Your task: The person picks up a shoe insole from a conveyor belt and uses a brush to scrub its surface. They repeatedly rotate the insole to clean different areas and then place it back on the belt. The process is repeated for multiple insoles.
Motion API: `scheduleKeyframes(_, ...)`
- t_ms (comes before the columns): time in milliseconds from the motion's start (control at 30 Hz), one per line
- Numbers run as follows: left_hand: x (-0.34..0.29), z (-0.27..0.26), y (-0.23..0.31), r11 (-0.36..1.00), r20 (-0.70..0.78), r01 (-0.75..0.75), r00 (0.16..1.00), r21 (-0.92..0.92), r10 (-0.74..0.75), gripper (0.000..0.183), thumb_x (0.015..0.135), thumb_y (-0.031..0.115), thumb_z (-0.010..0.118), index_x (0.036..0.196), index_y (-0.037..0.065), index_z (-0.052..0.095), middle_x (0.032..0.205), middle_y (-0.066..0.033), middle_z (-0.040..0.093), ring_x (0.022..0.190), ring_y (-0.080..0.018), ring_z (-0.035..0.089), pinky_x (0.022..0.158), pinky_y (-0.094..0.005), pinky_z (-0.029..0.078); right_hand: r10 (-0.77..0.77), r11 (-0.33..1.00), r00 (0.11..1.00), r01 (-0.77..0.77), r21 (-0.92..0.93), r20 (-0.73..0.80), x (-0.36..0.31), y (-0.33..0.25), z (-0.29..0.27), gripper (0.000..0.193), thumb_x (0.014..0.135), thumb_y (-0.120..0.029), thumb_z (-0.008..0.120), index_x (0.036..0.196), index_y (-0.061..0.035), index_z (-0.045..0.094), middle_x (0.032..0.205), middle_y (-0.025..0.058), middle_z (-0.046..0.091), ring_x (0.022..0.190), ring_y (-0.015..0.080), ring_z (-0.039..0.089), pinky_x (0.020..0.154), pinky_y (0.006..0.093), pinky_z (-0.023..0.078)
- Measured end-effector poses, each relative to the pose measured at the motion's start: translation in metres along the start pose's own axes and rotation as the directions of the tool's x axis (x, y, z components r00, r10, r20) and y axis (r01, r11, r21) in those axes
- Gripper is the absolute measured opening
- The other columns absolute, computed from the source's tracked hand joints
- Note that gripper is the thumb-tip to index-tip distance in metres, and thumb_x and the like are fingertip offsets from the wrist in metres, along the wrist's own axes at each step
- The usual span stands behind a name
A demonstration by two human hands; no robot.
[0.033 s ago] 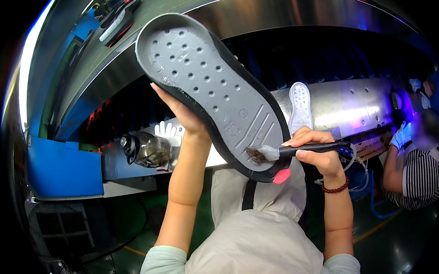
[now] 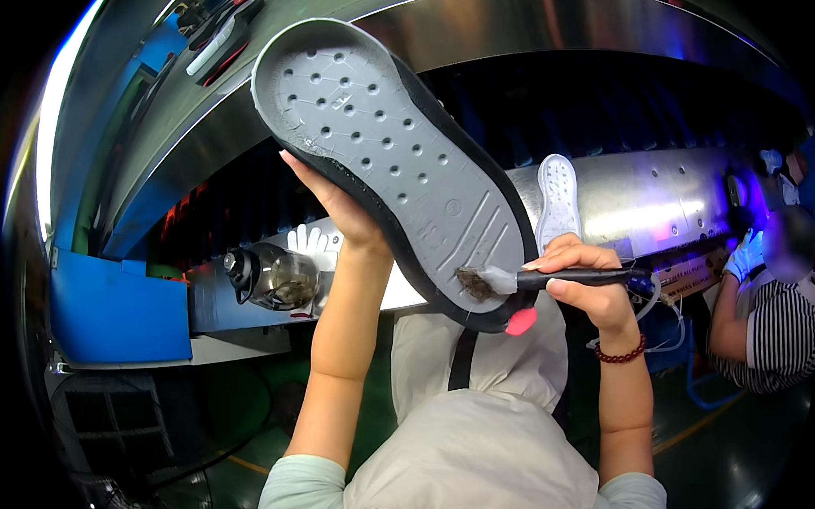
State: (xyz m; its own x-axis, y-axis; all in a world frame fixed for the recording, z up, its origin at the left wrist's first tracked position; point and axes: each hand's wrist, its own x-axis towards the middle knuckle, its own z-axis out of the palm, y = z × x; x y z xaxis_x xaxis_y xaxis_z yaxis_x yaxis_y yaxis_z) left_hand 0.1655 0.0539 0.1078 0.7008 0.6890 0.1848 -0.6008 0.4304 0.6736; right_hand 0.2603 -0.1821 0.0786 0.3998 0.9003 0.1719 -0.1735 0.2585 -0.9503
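Observation:
My left hand holds up a large grey shoe sole with a black rim, its holed inner face toward me. My right hand grips a black-handled brush. The brush's bristles touch the narrow heel end of the sole, where a dark brown smear shows. A small pink object sits just under the sole's lower edge. I cannot tell what it is.
A smaller white sole lies on the metal conveyor housing behind. A glass jar with a dark lid stands at left beside a blue box. A co-worker in a striped shirt works at the right. My grey apron hangs below.

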Motion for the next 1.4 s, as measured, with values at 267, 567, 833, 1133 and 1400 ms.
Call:
scheduleKeyframes(267,0.003,0.029,0.012,0.978,0.076,0.083,0.995,-0.193,-0.07,0.073,0.078,0.065,0.027,0.118,0.006,0.042,0.109,-0.0115,0.05,0.098,-0.0232,0.049,0.087,-0.0342,0.039,-0.003,0.958,0.998,0.023,0.286,-0.069,-0.001,0.012,-0.001,0.017,0.071,0.0,0.057,0.088,0.0045,0.058,0.091,0.0168,0.06,0.09,0.0201,0.054,0.083,0.0309,0.042)
scheduleKeyframes(567,-0.085,-0.001,-0.037,0.964,0.235,0.051,0.972,-0.262,0.012,0.09,0.071,0.073,0.027,0.126,0.002,0.031,0.127,-0.011,0.036,0.115,-0.0221,0.035,0.098,-0.0356,0.026,0.097,0.896,0.981,-0.012,0.443,-0.17,0.001,0.005,0.043,0.018,0.076,0.002,0.054,0.094,0.0059,0.053,0.096,0.0194,0.058,0.088,0.0205,0.057,0.08,0.03,0.045)
scheduleKeyframes(833,-0.07,0.001,-0.027,0.89,0.192,0.16,0.978,-0.427,-0.084,0.057,0.08,0.046,0.041,0.116,0.002,0.043,0.112,-0.0134,0.05,0.099,-0.0261,0.05,0.085,-0.0376,0.04,-0.011,0.995,0.989,0.025,0.1,-0.146,0.006,-0.004,0.057,0.018,0.076,0.001,0.056,0.094,0.0043,0.056,0.094,0.0127,0.06,0.082,0.0112,0.056,0.075,0.0215,0.044)
scheduleKeyframes(1133,-0.061,0.003,-0.027,0.909,0.117,0.159,0.985,-0.386,-0.123,0.048,0.078,0.037,0.045,0.108,0.0,0.048,0.103,-0.0135,0.055,0.092,-0.0242,0.054,0.081,-0.0349,0.042,0.017,0.985,0.985,0.013,0.175,-0.171,0.01,0.001,0.05,0.019,0.074,0.0,0.057,0.093,0.0046,0.058,0.094,0.0143,0.06,0.086,0.0154,0.057,0.079,0.025,0.044)
scheduleKeyframes(1400,-0.058,0.008,-0.032,0.864,0.16,0.26,0.964,-0.431,-0.211,0.056,0.078,0.046,0.044,0.11,0.001,0.047,0.106,-0.0145,0.054,0.093,-0.0253,0.054,0.082,-0.0368,0.043,-0.018,0.951,0.993,0.052,0.304,-0.114,0.012,0.009,0.041,0.019,0.074,0.001,0.056,0.093,0.0034,0.056,0.097,0.0163,0.059,0.091,0.0184,0.056,0.083,0.0274,0.042)
